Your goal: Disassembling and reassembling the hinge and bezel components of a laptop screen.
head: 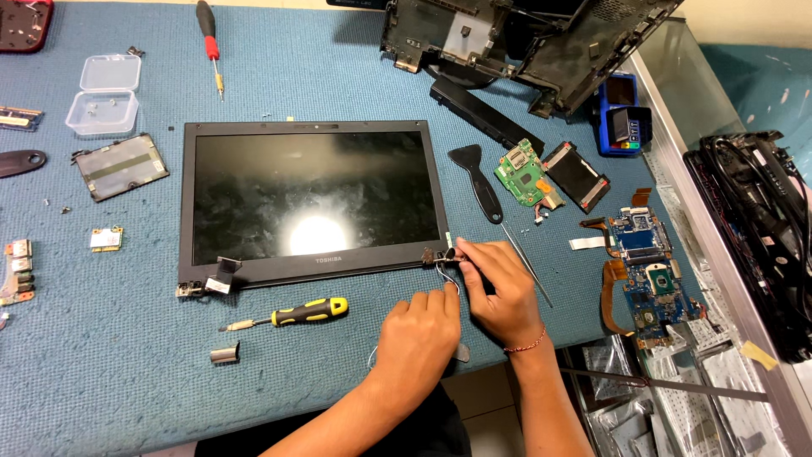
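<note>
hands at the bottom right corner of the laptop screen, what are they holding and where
The right hand pinches the small metal hinge bracket at the black laptop screen panel's lower right corner. The left hand touches thin wires there; its grip is hidden.

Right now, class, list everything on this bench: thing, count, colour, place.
laptop screen panel: 1, black, centre of blue mat
hinge: 1, metal, panel's lower right corner
yellow-black screwdriver: 1, below panel
red screwdriver: 1, top
clear box: 1, open, upper left
pry tool: 1, black, right of panel
green board: 1, right
blue mainboard: 1, far right
left hand: by hinge wire
right hand: at hinge
</note>
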